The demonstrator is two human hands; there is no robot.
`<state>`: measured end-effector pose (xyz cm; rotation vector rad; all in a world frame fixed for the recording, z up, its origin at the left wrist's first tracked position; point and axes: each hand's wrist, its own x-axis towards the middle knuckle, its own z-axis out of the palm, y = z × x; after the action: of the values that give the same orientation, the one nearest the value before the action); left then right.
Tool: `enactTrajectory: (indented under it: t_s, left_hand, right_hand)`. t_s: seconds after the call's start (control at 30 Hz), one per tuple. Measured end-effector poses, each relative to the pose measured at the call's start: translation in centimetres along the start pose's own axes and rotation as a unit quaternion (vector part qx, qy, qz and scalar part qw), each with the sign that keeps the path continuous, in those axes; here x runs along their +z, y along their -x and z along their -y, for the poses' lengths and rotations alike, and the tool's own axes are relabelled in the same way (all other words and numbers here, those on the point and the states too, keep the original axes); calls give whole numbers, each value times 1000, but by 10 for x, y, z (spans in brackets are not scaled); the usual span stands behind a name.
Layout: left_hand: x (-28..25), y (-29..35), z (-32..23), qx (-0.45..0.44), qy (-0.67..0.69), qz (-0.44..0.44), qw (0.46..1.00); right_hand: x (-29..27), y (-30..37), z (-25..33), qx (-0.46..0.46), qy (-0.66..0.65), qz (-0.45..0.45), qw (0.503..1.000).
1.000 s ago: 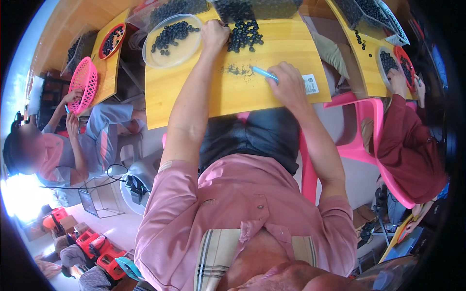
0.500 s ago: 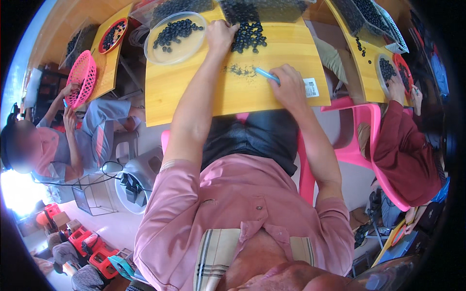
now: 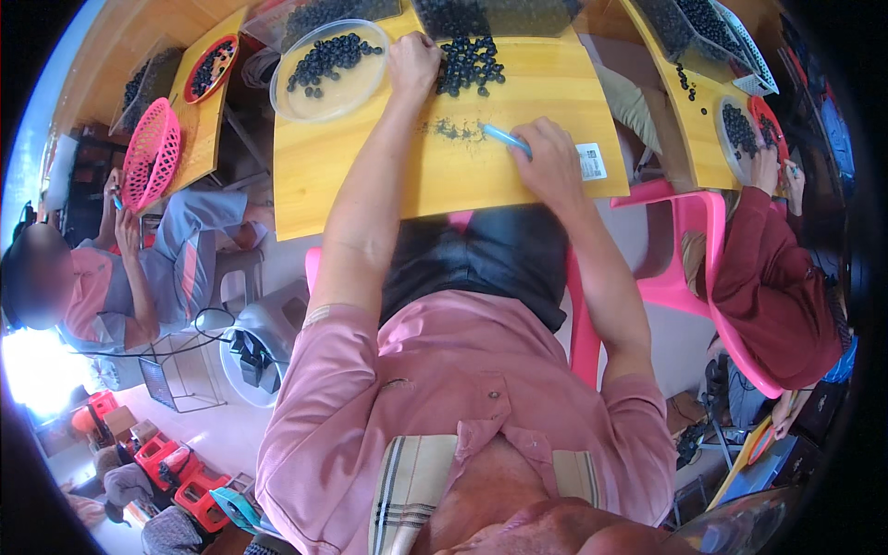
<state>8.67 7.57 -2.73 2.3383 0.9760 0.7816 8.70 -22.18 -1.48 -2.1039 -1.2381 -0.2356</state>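
My left hand is at the far side of the yellow table, its fingers curled. It lies between a pile of small black round pieces and a clear round tub that holds more of them. Whatever is in its fingertips is hidden. My right hand grips a slim tool with a light-blue handle near the table's right side. The tool points left, toward dark scraps scattered on the wood; its tip is too small to make out.
Large clear bins of black pieces stand along the far edge. A white label sticks to the table at right. People work at side tables, one near a pink basket, another by a pink chair.
My left hand has drawn slightly left, off the pile's edge toward the tub. My right hand keeps the tool in nearly the same spot. The person at left has lowered a hand from the basket.
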Motion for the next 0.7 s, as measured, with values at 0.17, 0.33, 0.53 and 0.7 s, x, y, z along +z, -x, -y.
enactTrajectory:
  t_s: [0.17, 0.33, 0.53, 0.7]
  left_hand:
    - [1, 1, -1, 6, 22, 13, 1000]
    - [3, 1, 2, 15, 30, 22, 999]
    - [-1, -8, 4, 17, 15, 71, 997]
    - [-19, -2, 16, 34, 30, 55, 997]
  right_hand:
    - [1, 0, -1, -4, 1, -3, 1000]
    - [0, -1, 2, -2, 1, 2, 1000]
    - [0, 1, -1, 3, -3, 6, 1000]
    - [0, 0, 0, -7, -3, -1, 1000]
